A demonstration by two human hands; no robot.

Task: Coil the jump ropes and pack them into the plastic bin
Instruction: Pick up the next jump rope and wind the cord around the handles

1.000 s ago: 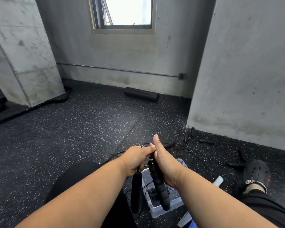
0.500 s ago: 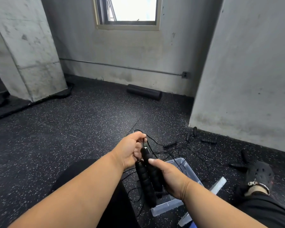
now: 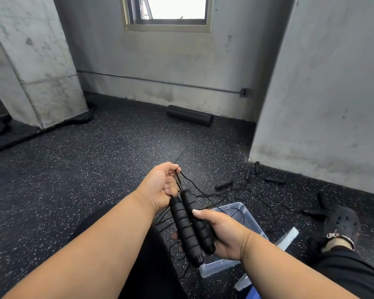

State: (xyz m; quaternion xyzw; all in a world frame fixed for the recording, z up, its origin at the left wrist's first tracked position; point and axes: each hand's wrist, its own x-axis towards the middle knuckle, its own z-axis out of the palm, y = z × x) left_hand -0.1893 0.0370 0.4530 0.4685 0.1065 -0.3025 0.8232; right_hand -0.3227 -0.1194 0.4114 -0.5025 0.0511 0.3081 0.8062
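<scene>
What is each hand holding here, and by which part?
Right hand grips both jump rope handles together around their lower halves. Left hand pinches the thin black cord just above the handles.

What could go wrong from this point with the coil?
1. The cord trails from the left hand into the other ropes on the floor; pulling may snag them.
2. The right hand holds both handles side by side; one could slip.
3. Slack cord drapes over the plastic bin and may catch its rim.
</scene>
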